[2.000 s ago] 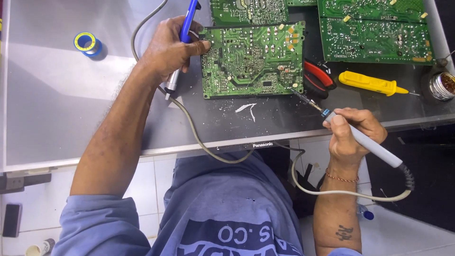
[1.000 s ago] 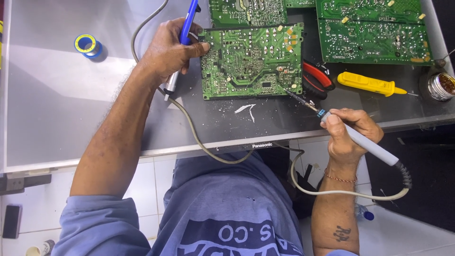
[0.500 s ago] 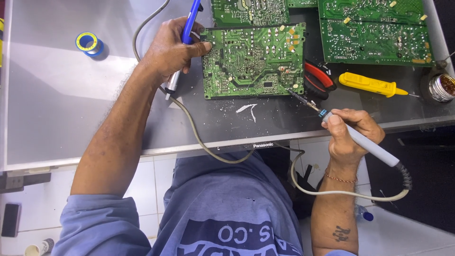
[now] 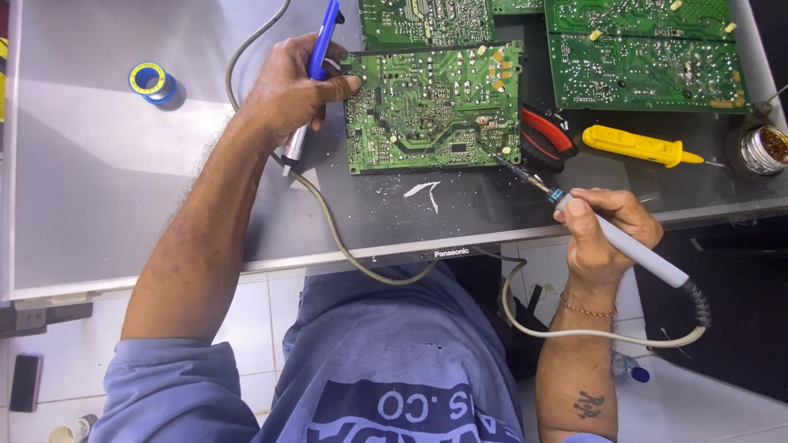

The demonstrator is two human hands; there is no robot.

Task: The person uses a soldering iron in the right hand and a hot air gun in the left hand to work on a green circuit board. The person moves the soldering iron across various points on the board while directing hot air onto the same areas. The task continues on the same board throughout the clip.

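Spreading across most of the view is a flat grey panel used as a worktop, and on it several green circuit boards. The one being worked on, the near circuit board, lies solder side up just ahead of the person's chest, with two more boards beyond and to the right of it.

I'd say the job is in mid-course. Small pale scraps lie on the panel just below the board, which suggests some joints have been dealt with; nothing shows how many remain, and the board is not yet set aside.

The left hand is closed round a blue pen-shaped tool, its thumb pressed on the board's left edge to steady it. The right hand is wrapped round the grey handle of a soldering iron, held like a pencil, with the tip resting at the board's lower right corner, touching or nearly so. Its cord loops down past the person's lap.

Off to the right sit red-handled cutters just beside the board, a yellow screwdriver-like tool, and a small round tin at the edge. A blue and yellow spool lies well apart on the left.
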